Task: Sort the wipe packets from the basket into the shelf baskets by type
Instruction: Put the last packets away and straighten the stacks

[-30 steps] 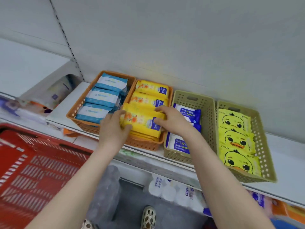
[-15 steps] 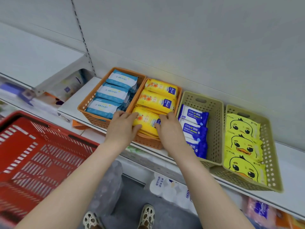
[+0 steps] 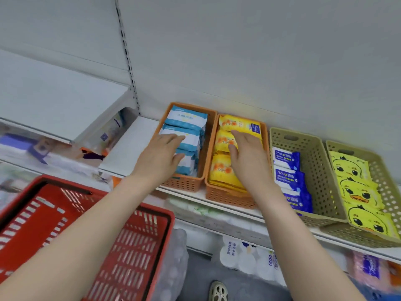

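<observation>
Packets of blue wipes (image 3: 188,120) now under left hand (image 3: 159,158).

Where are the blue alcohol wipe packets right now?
Head view, right of centre: the blue packets lie in a beige basket, between the orange basket of yellow packets and the duck packets.

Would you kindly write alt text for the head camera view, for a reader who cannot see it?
A person's left hand rests on blue-and-white wipe packets in one orange basket, the right hand on yellow packets in the next. A red shopping basket sits below.
</observation>
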{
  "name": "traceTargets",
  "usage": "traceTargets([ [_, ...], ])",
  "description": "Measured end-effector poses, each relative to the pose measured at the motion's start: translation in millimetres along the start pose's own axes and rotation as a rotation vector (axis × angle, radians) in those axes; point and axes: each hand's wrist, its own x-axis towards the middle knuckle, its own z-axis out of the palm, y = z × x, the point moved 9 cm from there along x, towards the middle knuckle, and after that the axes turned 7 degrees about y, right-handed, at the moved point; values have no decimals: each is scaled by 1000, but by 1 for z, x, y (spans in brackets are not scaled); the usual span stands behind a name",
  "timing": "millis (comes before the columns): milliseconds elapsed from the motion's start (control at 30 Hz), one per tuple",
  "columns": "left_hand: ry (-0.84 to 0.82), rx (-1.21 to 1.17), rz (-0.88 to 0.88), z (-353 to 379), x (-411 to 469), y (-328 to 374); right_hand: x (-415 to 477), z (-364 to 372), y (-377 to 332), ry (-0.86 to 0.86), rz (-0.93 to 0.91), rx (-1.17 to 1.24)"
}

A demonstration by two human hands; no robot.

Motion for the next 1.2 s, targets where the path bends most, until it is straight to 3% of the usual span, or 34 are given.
traceTargets([
  [167, -200, 91, 140, 24, 30, -52, 40, 85, -71, -215, -54, -3],
  [333, -465, 197, 166, 77, 40, -45, 86, 151, -67, -442, -51, -114],
  [500, -559, 302, 154, 102, 32, -48, 92, 186, -55, -590, -101, -201],
  [867, -649, 387, 110, 108, 38, -34, 100, 203, -50, -722, -16, -37],
  [1033, -595, 250, 130, 96, 33, -29, 113, 181, -50, -668, -117, -118],
  [1200, -744, 245, 162, 115, 25, -32, 119, 176, -53, -586, -172, -136],
])
